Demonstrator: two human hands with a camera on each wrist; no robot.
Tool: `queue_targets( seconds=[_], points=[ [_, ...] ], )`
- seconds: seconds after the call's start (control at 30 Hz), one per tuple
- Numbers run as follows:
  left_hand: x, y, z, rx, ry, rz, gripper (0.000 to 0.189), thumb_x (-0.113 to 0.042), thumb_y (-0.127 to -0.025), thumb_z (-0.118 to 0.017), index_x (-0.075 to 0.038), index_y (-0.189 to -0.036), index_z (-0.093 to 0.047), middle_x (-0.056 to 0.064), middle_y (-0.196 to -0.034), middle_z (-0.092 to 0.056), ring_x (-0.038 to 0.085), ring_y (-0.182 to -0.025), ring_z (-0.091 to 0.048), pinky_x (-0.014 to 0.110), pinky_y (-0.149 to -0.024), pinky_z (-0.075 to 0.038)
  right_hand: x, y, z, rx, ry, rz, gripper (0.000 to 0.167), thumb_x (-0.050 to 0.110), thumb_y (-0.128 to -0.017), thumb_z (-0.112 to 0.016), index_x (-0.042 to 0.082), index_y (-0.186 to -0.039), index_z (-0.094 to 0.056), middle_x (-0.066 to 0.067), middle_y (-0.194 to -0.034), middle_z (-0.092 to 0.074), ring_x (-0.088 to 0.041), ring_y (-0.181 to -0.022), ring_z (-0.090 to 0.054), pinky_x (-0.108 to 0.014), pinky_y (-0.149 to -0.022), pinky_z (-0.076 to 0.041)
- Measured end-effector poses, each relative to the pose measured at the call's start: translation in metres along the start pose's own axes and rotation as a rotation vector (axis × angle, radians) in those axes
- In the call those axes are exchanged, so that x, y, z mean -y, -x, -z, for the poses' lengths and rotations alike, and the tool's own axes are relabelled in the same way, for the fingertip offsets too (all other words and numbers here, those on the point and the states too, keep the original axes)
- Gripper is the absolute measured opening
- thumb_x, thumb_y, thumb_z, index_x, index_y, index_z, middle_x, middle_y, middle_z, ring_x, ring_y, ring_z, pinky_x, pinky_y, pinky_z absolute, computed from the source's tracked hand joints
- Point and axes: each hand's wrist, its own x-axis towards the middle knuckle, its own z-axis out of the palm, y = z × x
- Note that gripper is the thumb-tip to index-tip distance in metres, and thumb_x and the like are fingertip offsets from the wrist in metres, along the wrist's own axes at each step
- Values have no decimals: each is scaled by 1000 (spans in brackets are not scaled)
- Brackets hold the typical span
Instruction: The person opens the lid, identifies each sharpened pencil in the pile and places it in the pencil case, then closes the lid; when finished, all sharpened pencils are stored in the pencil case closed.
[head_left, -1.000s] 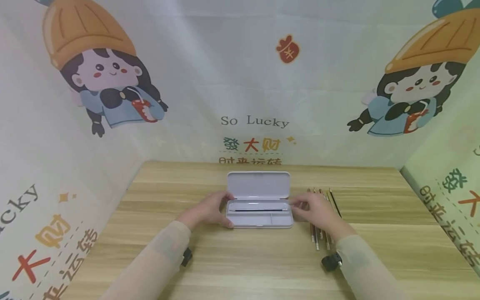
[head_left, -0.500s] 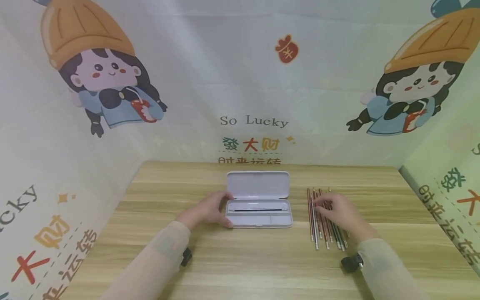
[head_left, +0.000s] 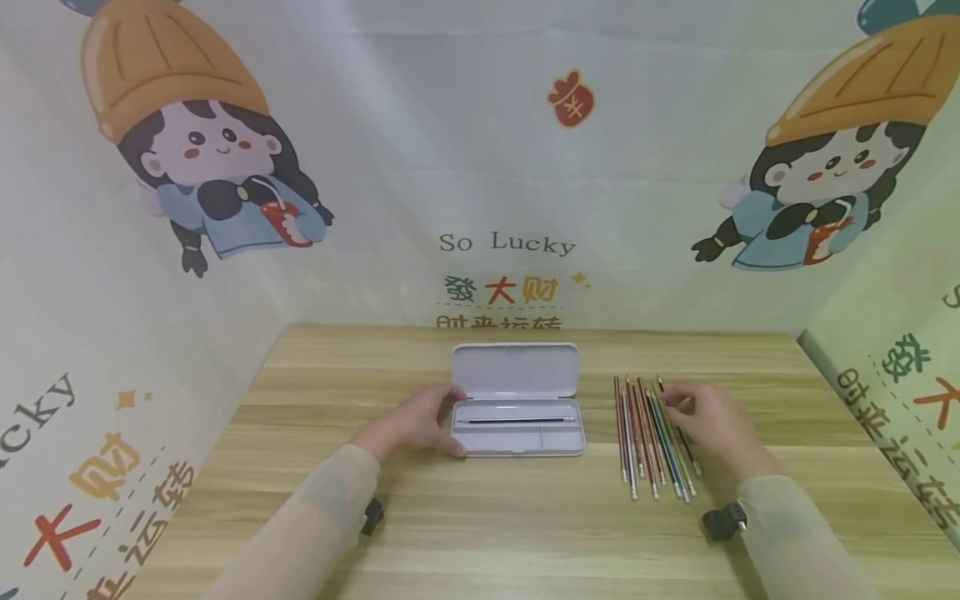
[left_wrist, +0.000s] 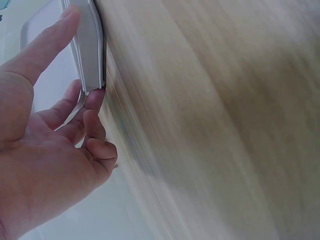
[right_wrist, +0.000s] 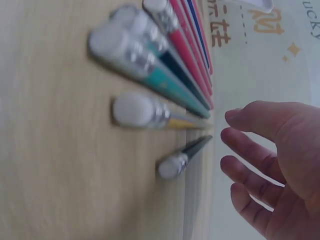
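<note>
A white pencil case point(head_left: 491, 442) lies with its lid point(head_left: 516, 370) raised at the back. One dark pencil point(head_left: 517, 420) lies lengthwise in its long rear compartment. My left hand point(head_left: 422, 419) grips the case's left end, thumb at the front corner and fingers at the back corner; the left wrist view shows these fingers point(left_wrist: 70, 102) against the case's edge. To the right of the case, several pencils point(head_left: 637, 437) lie side by side, white eraser ends towards me. My right hand point(head_left: 708, 414) hovers at the tips of the rightmost ones, near a black pencil point(right_wrist: 192, 148), thumb and fingers apart.
The wood-grain table point(head_left: 510, 533) ends at a printed cloth backdrop point(head_left: 375, 208), which also covers both sides. Small dark cameras sit at my left wrist point(head_left: 372, 516) and right wrist point(head_left: 723, 523).
My right hand has moved right, from beside the case's right end across the pencils to their right side. The left hand keeps its hold on the case.
</note>
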Motion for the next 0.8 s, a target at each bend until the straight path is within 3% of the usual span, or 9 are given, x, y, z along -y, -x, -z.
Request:
queue_targets(
  seconds=[0.43,0.8],
  points=[
    [-1,-1,0,-7,9,-11,84,-19,-64,-98,-4,-136,-57,18,-140,-61,38,-136,-51,54,-124,-34,-8,-2,7,46,86,-40,31,13,-93,-70,-3,-119,-69,-20,-107,-75,-34,-94,-72,-55,-82,-59],
    [5,-2,-2,-8,4,-30,84,-20,-64,-97,-3,-136,-57,19,-140,-60,38,-136,-52,53,-123,-36,-11,-3,7,66,180,-64,32,19,-93,-72,3,-120,-71,-17,-108,-76,-34,-92,-72,-54,-75,-60]
  ],
)
